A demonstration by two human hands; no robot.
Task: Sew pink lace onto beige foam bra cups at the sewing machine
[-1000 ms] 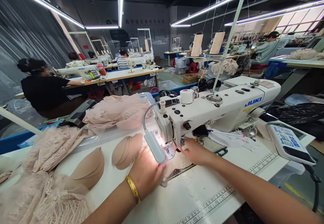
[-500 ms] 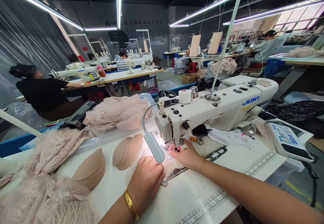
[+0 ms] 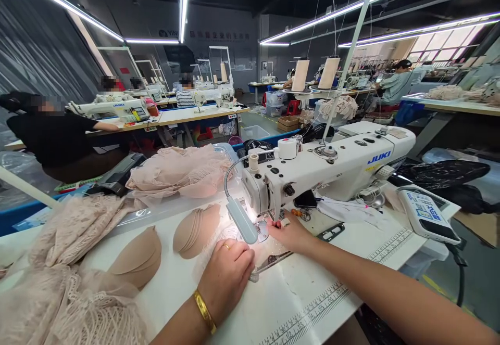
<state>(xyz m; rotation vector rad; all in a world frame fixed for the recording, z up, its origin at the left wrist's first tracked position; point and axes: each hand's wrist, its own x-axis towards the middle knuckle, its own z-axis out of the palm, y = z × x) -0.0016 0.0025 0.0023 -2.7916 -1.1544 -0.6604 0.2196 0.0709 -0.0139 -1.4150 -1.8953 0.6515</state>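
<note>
My left hand (image 3: 229, 268) rests closed on a piece of sheer beige lace fabric (image 3: 206, 248) at the sewing machine's bed, fingers bent and pressed together. Beside the presser foot, my right hand (image 3: 288, 233) is closed in a pinch; what its fingertips hold is hidden. The white sewing machine (image 3: 328, 165) stands over both hands. A grey lamp head (image 3: 242, 221) on a bent metal neck lights the needle area and hides part of the fabric. Left of my left hand lie two fanned stacks of beige bra cups, one nearer (image 3: 138, 256) and one farther (image 3: 195, 230).
Heaps of beige lace pieces (image 3: 179, 170) cover the left and back of the white table (image 3: 300, 288). Behind my right hand lie a dark phone (image 3: 305, 199) and white cloth (image 3: 351, 212). A control box (image 3: 428, 215) stands at right. Co-workers sit at other machines beyond.
The camera view has shifted slightly, so the machine and control box appear farther left. Both hands stay near the needle, with only small finger movement.
</note>
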